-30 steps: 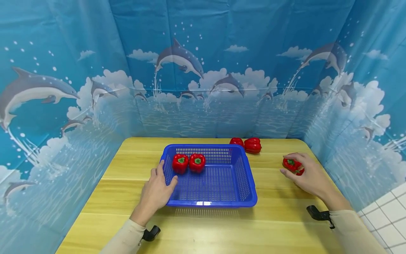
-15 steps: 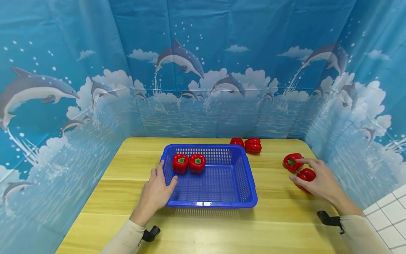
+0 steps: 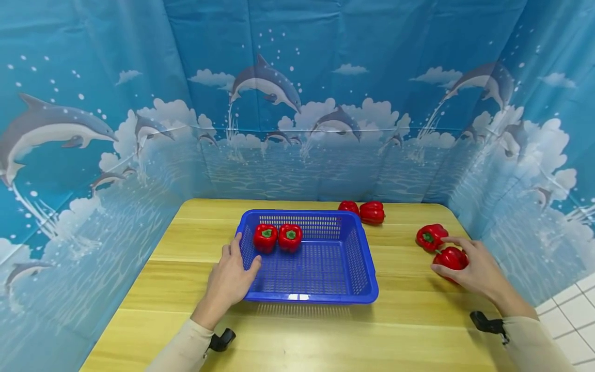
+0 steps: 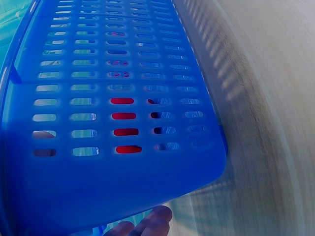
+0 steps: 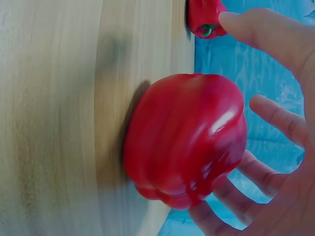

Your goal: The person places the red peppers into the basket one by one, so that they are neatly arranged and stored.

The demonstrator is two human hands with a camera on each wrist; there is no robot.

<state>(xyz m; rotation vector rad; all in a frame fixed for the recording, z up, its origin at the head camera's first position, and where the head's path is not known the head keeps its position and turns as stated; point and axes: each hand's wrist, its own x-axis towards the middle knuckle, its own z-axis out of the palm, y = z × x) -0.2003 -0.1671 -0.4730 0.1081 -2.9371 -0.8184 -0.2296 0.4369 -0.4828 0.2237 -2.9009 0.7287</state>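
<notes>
Red bell pepper (image 3: 452, 259) within the spread of the right grip (image 3: 482, 272).

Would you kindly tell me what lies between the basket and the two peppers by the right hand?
In the head view, only bare tabletop lies between the basket and those peppers.

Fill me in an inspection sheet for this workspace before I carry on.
Surface: wood-patterned table.
Job's things: blue basket holding two red peppers; two more peppers beyond its far right corner, one partly hidden; another pair at the table's right.
Clutter: nothing seen.
Hands: left hand at the basket's left rim, grip unclear; right hand spread around the nearer right-hand pepper, contact unclear.
Cables: nothing seen.
Surroundings: dolphin-print curtain; white tiles at right.
</notes>
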